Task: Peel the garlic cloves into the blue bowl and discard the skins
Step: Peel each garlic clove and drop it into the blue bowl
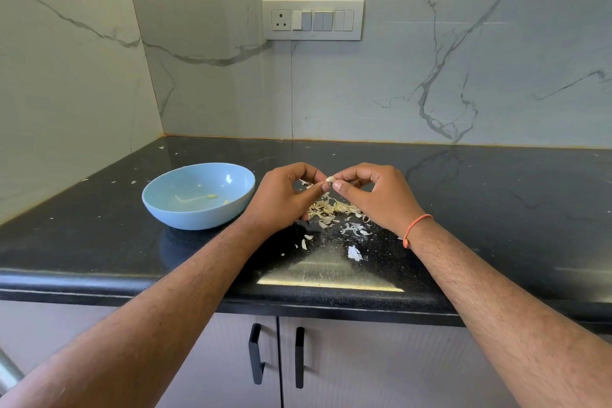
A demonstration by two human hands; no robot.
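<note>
Head view, only one I've got. Both my hands are up over the black countertop (99, 252), meeting in the middle. My left hand (284, 195) and right hand (374, 195) both pinch the same garlic clove (330, 179): thumb and forefinger tips of each curled in and clamped on it, one hand from each side. The clove is small and pale, held above the counter, not touching it. Other fingers on both hands are curled in; can't tell whether they touch the clove.

Blue bowl (172, 209) sits on the counter just left of my left hand, upright, close to it; can't tell if they touch. Inside it: a couple of small pale yellowish bits (212, 196) near the bottom, too small to say for sure they're peeled cloves.

Skins (331, 209) lie in a loose pile on the counter straight under and between my hands, with more flakes scattered toward the front edge, including a bigger white flake (354, 253). A few stray specks farther back and left of the bowl.

Orange thread band (415, 227) on my right wrist. Switch panel (313, 20) on the marble wall behind. Cabinet doors with two black handles (256, 354) below the counter edge.
</note>
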